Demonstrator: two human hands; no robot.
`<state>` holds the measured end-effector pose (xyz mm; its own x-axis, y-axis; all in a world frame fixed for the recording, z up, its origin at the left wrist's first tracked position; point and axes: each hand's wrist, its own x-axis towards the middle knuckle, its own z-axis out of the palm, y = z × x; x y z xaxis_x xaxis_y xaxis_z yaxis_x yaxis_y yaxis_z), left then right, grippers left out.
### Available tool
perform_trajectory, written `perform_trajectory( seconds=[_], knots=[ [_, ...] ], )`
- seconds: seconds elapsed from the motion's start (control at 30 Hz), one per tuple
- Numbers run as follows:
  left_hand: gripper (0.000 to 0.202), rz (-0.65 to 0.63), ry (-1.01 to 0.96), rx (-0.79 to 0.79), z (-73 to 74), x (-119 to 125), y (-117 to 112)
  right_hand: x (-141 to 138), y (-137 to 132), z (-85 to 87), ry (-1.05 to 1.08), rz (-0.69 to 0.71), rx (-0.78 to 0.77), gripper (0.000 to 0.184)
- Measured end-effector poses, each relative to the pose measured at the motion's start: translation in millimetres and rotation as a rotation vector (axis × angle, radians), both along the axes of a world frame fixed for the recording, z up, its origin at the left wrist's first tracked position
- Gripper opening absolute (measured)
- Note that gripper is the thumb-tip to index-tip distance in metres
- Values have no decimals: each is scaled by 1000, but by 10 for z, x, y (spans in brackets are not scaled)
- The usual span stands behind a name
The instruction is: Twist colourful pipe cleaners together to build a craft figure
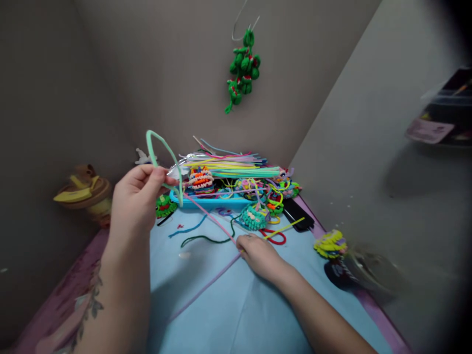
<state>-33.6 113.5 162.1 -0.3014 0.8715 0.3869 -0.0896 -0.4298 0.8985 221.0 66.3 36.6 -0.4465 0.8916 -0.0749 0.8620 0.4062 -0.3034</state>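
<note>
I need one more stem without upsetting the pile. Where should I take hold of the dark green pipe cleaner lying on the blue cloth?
Probably pinch the dark green pipe cleaner at its left end, coming from above on the near side. That end lies flat and free on the blue cloth, while the right end curves up beside the pink pipe cleaner towards the pile.

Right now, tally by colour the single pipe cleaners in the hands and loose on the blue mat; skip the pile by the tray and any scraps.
Mint green, left hand: 1
Pink, right hand: 1
Lilac, right hand: 1
Blue: 1
Dark green: 1
Red: 1
Yellow: 1
Total: 7
</note>
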Motion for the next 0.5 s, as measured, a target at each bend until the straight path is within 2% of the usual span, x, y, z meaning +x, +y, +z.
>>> perform_trajectory(
  seconds=[0.1, 0.2, 0.43, 0.5],
  knots=[
    [13, 75, 64, 16, 25, -126, -22, 8, -37, 172, 69, -1, 8, 19],
    [15, 148, 123, 19, 36, -241, -37, 27, -75, 418, 136, -16, 56, 17],
    [18, 121, 195, -9, 106, -317, -129, 125, 41, 900, 329, -16, 329, 10],
    [17, 168, 236, 17, 149, -278, -186, 144, 116, 1005, 411, -42, 369, 9]
  ],
)
